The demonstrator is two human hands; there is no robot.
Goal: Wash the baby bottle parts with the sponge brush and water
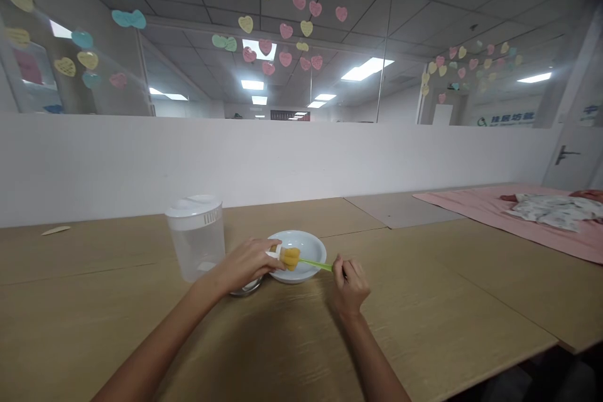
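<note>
My left hand (252,264) is closed around a small bottle (274,252) with a white rim, tilted on its side; most of its body hides behind the fingers. At its mouth shows the yellow sponge head of a bottle brush (291,258). My right hand (351,282) is a fist around the far end of the brush's thin green handle. Both hands are above the near part of a white bowl (315,245) or beside it. Under my left hand, a round metal dish or lid (248,289) shows only its edge.
A clear plastic pitcher (198,239) with a white lid stands left of the bowl. A pink cloth (464,217) at the right bears a doll-like figure in patterned white clothing (549,209). A flat pale piece (56,230) lies far left. A white wall (282,157) bounds the wooden table (424,314).
</note>
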